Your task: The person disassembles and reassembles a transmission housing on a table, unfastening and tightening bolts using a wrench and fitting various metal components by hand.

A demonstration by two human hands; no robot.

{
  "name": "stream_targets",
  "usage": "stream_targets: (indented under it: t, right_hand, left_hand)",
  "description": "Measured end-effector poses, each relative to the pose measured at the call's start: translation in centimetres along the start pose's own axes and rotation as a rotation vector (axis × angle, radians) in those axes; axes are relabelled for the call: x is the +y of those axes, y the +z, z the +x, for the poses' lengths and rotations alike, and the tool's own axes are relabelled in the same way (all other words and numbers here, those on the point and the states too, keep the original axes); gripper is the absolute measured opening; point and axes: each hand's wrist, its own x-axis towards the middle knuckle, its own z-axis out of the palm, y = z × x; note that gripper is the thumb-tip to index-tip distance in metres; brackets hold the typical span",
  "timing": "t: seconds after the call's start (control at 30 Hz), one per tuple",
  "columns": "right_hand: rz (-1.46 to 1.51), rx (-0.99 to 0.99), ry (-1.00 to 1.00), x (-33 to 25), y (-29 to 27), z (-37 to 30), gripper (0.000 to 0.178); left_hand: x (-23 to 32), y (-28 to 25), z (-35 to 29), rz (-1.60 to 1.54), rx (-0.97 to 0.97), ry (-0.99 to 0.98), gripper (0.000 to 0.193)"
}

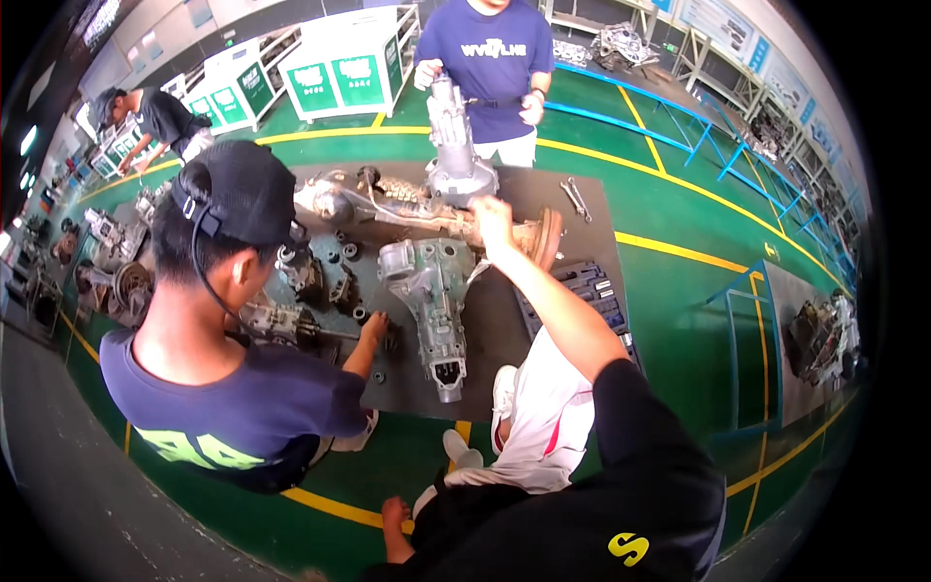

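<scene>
My right hand (493,225) reaches over the workbench (398,393) with curled, slightly blurred fingers, beside a rusty axle assembly (393,206). Whatever it may hold is hidden. Just beyond it an upright grey gearbox housing (452,145) stands, with a co-worker's hand (427,74) on its top. A second grey transmission case (432,291) lies nearer me. My left hand (395,514) hangs low beside my body, fingers curled in, with nothing seen in it. On the left, another co-worker's hand (374,328) rests among small metal parts (341,288) on the bench.
Two wrenches (576,199) lie at the bench's right end, above an open tool case (580,291). A capped co-worker (223,320) is close on my left; another person (485,68) stands across the bench. A blue-framed stand (776,349) with a metal assembly is farther right.
</scene>
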Motion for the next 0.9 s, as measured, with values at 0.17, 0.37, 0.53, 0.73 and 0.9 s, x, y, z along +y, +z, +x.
stream_targets:
  t: [0.17,0.37,0.53,0.73,0.9]
  right_hand:
    - [-0.046,0.122,-0.129,-1.4,0.7,1.8,0.027]
    - [-0.087,-0.133,-0.033,-0.9,0.8,-0.1,0.026]
    - [-0.227,-0.470,-0.008,-0.3,2.1,-2.5,0.022]
    - [-0.155,-0.415,-0.011,0.1,2.2,-1.5,0.020]
    - [-0.238,-0.006,-0.157,0.3,2.4,0.1,0.031]
  left_hand:
    - [1.6,1.0,-0.9,0.093,0.012,-0.068,0.038]
    - [2.8,1.9,-0.4,0.171,0.010,-0.122,0.041]
    - [3.1,1.2,-0.2,0.149,0.068,-0.113,0.040]
    - [3.9,1.6,0.7,0.240,0.036,-0.137,0.037]
    - [3.6,0.7,3.3,0.491,-0.211,-0.108,0.028]
